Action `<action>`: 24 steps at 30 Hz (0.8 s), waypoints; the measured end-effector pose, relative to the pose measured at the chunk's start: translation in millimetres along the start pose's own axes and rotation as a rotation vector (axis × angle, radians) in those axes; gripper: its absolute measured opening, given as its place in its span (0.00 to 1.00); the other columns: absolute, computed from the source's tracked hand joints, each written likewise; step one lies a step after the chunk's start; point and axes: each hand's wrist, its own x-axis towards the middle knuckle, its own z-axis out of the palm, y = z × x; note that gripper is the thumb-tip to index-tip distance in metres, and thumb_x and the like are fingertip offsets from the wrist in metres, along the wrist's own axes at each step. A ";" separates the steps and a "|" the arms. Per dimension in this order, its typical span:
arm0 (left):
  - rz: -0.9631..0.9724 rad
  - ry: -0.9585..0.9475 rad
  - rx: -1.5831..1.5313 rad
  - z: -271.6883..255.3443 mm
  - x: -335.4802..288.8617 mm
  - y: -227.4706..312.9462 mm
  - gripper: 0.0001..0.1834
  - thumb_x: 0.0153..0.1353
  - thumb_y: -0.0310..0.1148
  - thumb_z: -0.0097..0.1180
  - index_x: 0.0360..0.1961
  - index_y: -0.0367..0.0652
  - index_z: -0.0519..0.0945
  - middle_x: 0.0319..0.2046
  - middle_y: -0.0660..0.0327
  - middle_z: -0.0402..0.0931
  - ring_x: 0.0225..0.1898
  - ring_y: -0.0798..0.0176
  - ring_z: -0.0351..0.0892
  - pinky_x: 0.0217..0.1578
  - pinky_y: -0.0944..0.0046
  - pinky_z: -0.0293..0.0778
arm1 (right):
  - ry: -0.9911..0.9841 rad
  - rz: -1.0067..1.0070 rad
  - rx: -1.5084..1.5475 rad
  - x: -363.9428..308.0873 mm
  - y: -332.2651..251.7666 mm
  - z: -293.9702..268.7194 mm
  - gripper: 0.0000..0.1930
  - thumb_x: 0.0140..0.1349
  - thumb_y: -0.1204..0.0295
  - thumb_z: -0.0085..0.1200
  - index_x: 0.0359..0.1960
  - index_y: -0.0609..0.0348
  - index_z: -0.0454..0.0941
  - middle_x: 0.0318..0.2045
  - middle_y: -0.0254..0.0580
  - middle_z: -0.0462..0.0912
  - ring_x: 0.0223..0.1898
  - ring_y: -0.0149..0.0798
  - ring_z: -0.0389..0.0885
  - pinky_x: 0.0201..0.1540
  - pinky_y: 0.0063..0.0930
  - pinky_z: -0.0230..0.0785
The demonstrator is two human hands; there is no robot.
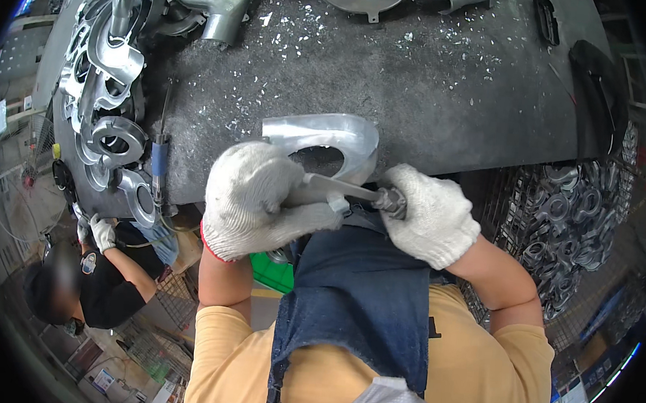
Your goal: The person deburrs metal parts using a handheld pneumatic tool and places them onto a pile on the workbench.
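Observation:
A curved silver metal casting with a round opening lies at the near edge of the dark worktable. My left hand, in a white knit glove, is closed on the near-left part of this casting. In my right hand, also gloved, is the grip end of a hand tool with a flat grey blade. The blade reaches left across the casting's near side, up to my left thumb and fingers. Whether it is a file or a scraper I cannot tell. My right fingers are wrapped round its handle.
Silver castings are heaped along the table's left side, with larger ones at the far edge. Bright metal chips litter the dark tabletop. A blue-handled tool lies at left. A wire basket of castings stands right; a co-worker is at lower left.

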 end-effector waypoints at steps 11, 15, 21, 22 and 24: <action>0.166 0.145 0.107 47.0 -30.7 -4.0 0.20 0.47 0.44 0.86 0.30 0.52 0.83 0.27 0.65 0.79 0.27 0.57 0.80 0.29 0.53 0.72 | -0.932 -0.100 0.660 30.8 41.7 2.5 0.13 0.65 0.65 0.70 0.47 0.58 0.88 0.40 0.45 0.92 0.43 0.37 0.90 0.49 0.36 0.83; -0.073 0.165 0.363 78.4 -32.8 1.5 0.14 0.54 0.38 0.82 0.33 0.47 0.87 0.27 0.62 0.83 0.28 0.52 0.84 0.33 0.52 0.77 | -0.967 -0.017 0.693 27.7 46.7 3.0 0.13 0.63 0.70 0.71 0.48 0.58 0.88 0.40 0.36 0.92 0.39 0.31 0.88 0.45 0.31 0.83; -0.098 0.023 0.424 72.6 -52.2 -19.7 0.31 0.45 0.38 0.81 0.54 0.49 0.88 0.48 0.60 0.86 0.58 0.48 0.84 0.67 0.39 0.75 | -0.550 0.449 0.700 10.9 58.6 10.5 0.11 0.67 0.70 0.69 0.48 0.58 0.85 0.37 0.35 0.91 0.34 0.29 0.88 0.40 0.30 0.85; -0.047 -0.030 0.444 69.8 -56.4 -33.1 0.26 0.46 0.38 0.80 0.49 0.50 0.89 0.45 0.61 0.86 0.57 0.48 0.85 0.67 0.41 0.75 | -0.559 0.450 0.693 7.7 58.4 13.1 0.11 0.67 0.70 0.69 0.48 0.58 0.85 0.37 0.35 0.91 0.34 0.29 0.88 0.40 0.30 0.85; 0.053 -0.084 0.452 67.4 -52.8 -43.7 0.22 0.45 0.38 0.80 0.43 0.50 0.89 0.41 0.62 0.86 0.53 0.47 0.86 0.62 0.42 0.79 | -0.400 0.419 0.538 4.6 54.8 18.7 0.14 0.68 0.67 0.70 0.51 0.58 0.85 0.41 0.38 0.93 0.42 0.35 0.93 0.49 0.32 0.85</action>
